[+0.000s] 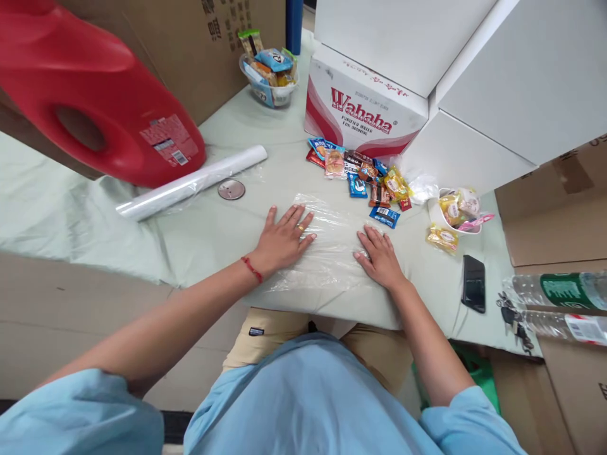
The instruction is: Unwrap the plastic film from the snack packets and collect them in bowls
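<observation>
A clear plastic bag or sheet lies flat and wrinkled on the pale green tablecloth in front of me. My left hand rests on its left side, palm down with fingers spread. On its right edge my right hand also lies flat, fingers stretched out. Neither hand grips anything. Just beyond the plastic is a pile of small wrapped snacks, nearest to my right fingertips. Up and left of my left hand lies a roll of clear plastic, beside a round metal disc.
A big red jug stands at left. Behind are a clear snack basket, a Wahaha carton and white boxes. To the right are a white snack container, a phone, keys and plastic bottles.
</observation>
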Demonstrator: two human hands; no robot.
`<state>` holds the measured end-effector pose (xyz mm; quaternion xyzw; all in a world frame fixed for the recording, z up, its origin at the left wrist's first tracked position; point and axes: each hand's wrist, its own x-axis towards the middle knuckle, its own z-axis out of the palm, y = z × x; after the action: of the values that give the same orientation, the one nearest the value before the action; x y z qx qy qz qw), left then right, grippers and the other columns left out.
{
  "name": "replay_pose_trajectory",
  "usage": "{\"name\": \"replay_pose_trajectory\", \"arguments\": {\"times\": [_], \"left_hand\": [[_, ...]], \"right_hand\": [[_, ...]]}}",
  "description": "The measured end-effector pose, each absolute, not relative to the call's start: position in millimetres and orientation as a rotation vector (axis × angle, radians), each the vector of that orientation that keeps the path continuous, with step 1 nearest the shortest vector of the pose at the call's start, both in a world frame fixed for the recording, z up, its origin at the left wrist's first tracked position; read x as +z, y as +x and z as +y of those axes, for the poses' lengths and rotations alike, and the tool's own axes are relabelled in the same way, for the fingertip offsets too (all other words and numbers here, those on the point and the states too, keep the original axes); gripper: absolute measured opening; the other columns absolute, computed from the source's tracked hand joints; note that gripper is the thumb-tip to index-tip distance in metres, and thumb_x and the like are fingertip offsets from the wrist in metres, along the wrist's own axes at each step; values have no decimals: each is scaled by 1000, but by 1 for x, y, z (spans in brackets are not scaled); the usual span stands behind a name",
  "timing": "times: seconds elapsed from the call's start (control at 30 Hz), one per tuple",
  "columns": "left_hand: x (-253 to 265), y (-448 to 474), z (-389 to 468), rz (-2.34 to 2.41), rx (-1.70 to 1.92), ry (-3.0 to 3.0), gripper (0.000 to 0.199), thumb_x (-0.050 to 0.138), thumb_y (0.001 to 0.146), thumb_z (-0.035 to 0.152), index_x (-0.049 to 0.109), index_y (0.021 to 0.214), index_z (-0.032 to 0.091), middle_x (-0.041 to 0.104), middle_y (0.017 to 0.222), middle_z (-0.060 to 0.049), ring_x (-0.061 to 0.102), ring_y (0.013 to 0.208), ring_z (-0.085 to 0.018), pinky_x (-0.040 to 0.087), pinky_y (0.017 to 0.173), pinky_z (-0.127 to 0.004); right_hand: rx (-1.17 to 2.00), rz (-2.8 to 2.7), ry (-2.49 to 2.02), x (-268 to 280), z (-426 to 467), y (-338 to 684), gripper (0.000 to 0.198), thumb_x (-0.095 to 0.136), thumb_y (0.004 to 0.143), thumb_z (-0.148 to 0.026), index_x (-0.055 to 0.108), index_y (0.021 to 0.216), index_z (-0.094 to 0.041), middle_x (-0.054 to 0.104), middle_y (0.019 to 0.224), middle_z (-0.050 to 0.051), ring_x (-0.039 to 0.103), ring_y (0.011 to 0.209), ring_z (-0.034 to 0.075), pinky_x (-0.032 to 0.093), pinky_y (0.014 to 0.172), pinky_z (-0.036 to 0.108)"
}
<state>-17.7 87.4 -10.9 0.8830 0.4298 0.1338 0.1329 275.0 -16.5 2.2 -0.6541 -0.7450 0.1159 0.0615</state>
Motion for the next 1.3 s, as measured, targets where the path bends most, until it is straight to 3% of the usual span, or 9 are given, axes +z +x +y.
{"name": "replay_pose_trajectory", "arguments": {"times": [0.13, 0.23, 0.33, 0.47, 0.6, 0.7, 0.93, 1.13, 1.3], "left_hand": [[-11, -23, 90, 1272, 330, 2566, 62, 30, 109, 52, 36, 165, 25, 28, 175, -16, 29, 163, -32, 2, 129, -71], [-13, -22, 89, 1281, 309, 2584, 62, 28, 110, 51, 35, 166, 24, 27, 176, -15, 27, 163, -31, 1, 129, -71], [-14, -21, 89, 1289, 307, 2602, 62, 27, 110, 50, 34, 166, 24, 27, 176, -14, 27, 163, -30, 1, 130, -70], [-15, -21, 89, 1294, 309, 2602, 62, 28, 110, 51, 34, 166, 26, 27, 176, -14, 27, 163, -29, 2, 130, -70], [-15, -21, 89, 1292, 334, 2585, 63, 29, 110, 52, 34, 166, 27, 29, 175, -13, 28, 163, -30, 2, 130, -70], [-15, -21, 88, 1295, 344, 2584, 62, 29, 110, 52, 36, 166, 26, 30, 175, -13, 28, 163, -30, 2, 131, -69], [-14, -20, 88, 1309, 322, 2595, 63, 28, 110, 53, 37, 165, 24, 28, 176, -13, 28, 163, -30, 4, 130, -70], [-10, -19, 87, 1338, 282, 2612, 62, 28, 110, 53, 38, 164, 25, 29, 176, -12, 29, 163, -28, 7, 131, -68], [-8, -19, 87, 1350, 248, 2614, 64, 28, 109, 55, 39, 164, 25, 29, 176, -11, 29, 163, -28, 9, 130, -69]], "right_hand": [[335, -2041, -1876, 1, -4, 308, 54, 47, 105, -49, 59, 148, -18, 56, 158, 17, 50, 147, 28, 36, 124, 50], [73, -1573, -2015, 9, 37, 336, 49, 47, 102, -50, 65, 133, -18, 71, 132, 17, 64, 121, 30, 49, 108, 50], [-149, -1216, -2151, 22, 92, 358, 44, 56, 95, -48, 66, 123, -16, 71, 122, 17, 65, 108, 29, 50, 103, 49], [27, -1189, -2355, 42, 137, 363, 28, 74, 80, -40, 69, 97, -19, 72, 95, 9, 63, 89, 27, 51, 90, 43], [61, -1255, -2209, 61, 120, 344, 16, 70, 84, -35, 66, 88, -20, 66, 79, 2, 60, 75, 22, 50, 79, 37], [87, -1496, -1915, 68, 80, 319, 18, 68, 91, -39, 67, 93, -21, 67, 83, 2, 60, 76, 21, 50, 76, 35], [332, -2478, -1361, 46, 0, 264, 22, 60, 103, -39, 72, 114, -25, 72, 112, 11, 61, 108, 28, 49, 96, 46], [267, -2317, -1604, 31, -5, 247, 49, 66, 99, -49, 64, 141, -23, 65, 133, 16, 56, 121, 34, 49, 101, 52], [274, -2293, -1709, 32, 5, 235, 40, 59, 103, -32, 65, 141, -23, 71, 127, 14, 56, 119, 35, 47, 103, 53]]}}
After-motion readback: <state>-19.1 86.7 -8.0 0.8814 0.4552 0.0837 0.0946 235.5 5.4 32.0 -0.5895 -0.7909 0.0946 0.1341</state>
